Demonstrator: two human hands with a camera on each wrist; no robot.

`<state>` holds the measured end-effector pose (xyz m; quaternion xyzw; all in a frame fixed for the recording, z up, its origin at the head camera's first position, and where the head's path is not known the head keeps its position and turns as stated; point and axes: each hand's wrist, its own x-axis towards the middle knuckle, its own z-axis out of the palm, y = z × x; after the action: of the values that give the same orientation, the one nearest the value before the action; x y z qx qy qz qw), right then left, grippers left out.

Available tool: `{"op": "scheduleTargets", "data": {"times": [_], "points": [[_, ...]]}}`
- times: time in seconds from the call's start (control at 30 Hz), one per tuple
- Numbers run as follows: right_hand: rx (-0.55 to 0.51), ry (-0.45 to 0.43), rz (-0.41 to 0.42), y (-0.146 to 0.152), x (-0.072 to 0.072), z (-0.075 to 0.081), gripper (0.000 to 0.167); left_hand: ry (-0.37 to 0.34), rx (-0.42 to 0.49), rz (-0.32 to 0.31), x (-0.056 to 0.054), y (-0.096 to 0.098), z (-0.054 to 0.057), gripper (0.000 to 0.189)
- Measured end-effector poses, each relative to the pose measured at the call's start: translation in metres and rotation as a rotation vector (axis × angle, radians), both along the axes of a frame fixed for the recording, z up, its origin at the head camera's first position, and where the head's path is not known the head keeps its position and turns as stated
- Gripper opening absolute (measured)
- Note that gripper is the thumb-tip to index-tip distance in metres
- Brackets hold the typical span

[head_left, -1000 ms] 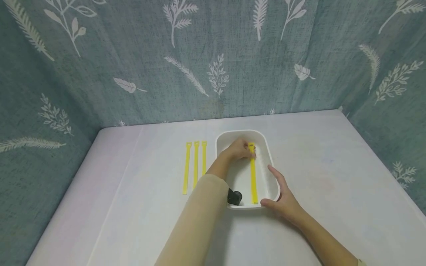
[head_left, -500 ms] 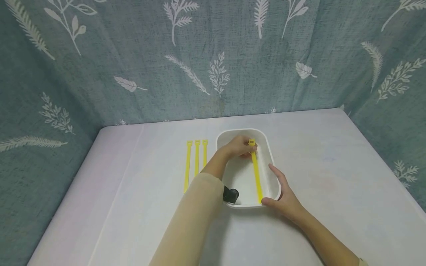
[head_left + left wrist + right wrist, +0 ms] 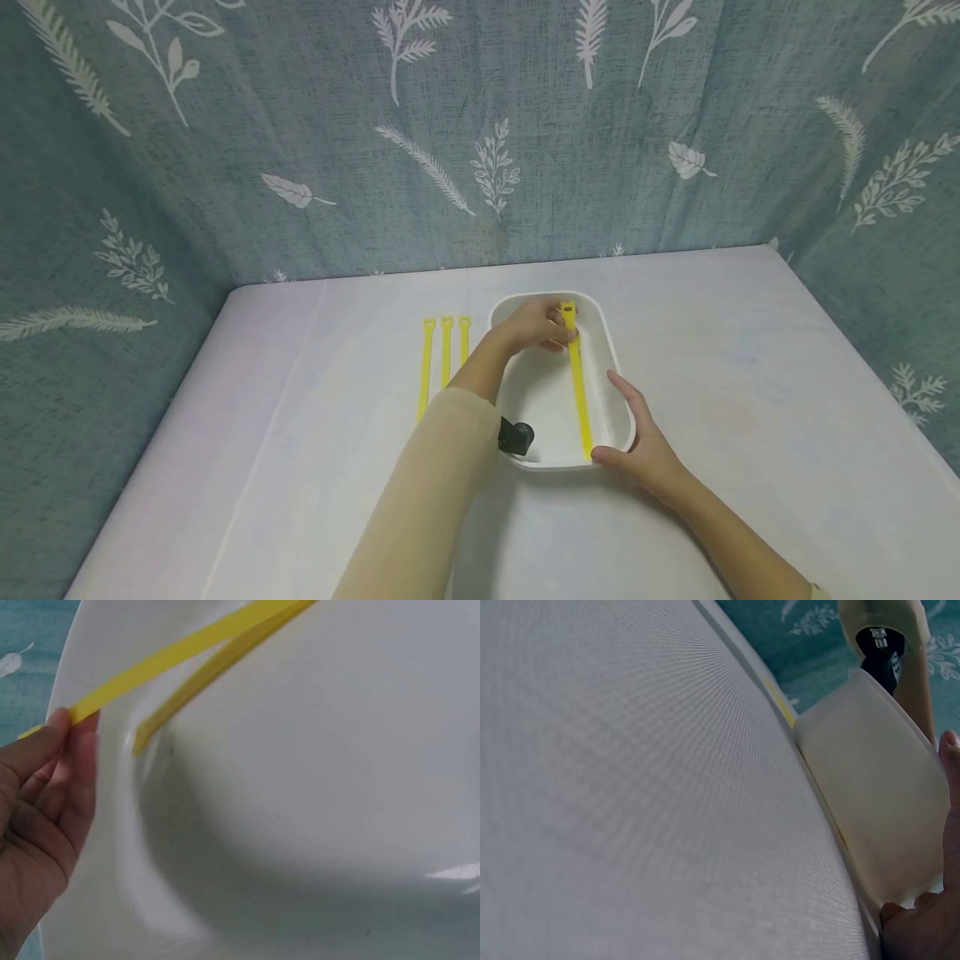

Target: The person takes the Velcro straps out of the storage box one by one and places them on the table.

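Left grip (image 3: 532,323) is pinching the yellow strap's (image 3: 580,392) far end; right grip (image 3: 643,443) is clasping the tray (image 3: 549,417) beside the strap's near end.

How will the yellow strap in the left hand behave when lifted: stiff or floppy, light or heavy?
The yellow strap probably feels light, being thin and narrow. It seems fairly stiff, since it extends nearly straight from the left hand. Its flat shape should make rolling unlikely.
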<state>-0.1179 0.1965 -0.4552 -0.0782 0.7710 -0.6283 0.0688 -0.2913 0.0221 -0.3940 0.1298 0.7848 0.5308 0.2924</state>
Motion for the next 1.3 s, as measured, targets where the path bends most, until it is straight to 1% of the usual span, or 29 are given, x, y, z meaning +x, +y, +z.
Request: {"op": "scheduleTargets", "data": {"times": [0.07,0.13,0.27,0.37,0.47,0.57,0.63,0.77,1.03,1.17,1.3], "points": [[0.005,0.002,-0.003,0.000,0.000,0.000,0.099,0.009,0.028,0.016,-0.002,-0.002,0.002,0.053],[0.003,0.006,-0.002,0.000,0.000,0.000,0.100,0.032,0.051,0.033,-0.003,-0.003,0.004,0.052],[-0.005,0.010,-0.001,0.001,-0.001,0.001,0.100,0.067,0.090,0.096,-0.006,-0.006,0.010,0.050],[-0.016,0.008,0.001,0.001,-0.001,0.001,0.100,0.077,0.120,0.148,-0.009,-0.008,0.013,0.052],[-0.019,0.008,-0.003,0.001,0.000,0.000,0.100,0.087,0.151,0.181,-0.010,-0.011,0.015,0.054],[-0.021,0.006,0.005,0.001,0.001,0.000,0.100,0.107,0.162,0.194,-0.010,-0.016,0.016,0.055],[-0.026,0.004,0.015,0.001,0.002,0.000,0.100,0.123,0.168,0.192,-0.010,-0.020,0.017,0.055],[-0.035,0.004,0.017,0.001,0.001,0.000,0.099,0.144,0.179,0.196,-0.012,-0.027,0.023,0.056],[-0.006,0.011,-0.002,0.000,0.001,0.001,0.099,0.140,0.190,0.270,-0.017,-0.043,0.037,0.059],[-0.007,0.009,-0.005,0.000,0.001,0.001,0.100,0.144,0.197,0.270,-0.019,-0.051,0.042,0.059],[-0.011,0.006,-0.009,0.000,0.001,0.001,0.099,0.148,0.190,0.254,-0.020,-0.060,0.046,0.060]]}}
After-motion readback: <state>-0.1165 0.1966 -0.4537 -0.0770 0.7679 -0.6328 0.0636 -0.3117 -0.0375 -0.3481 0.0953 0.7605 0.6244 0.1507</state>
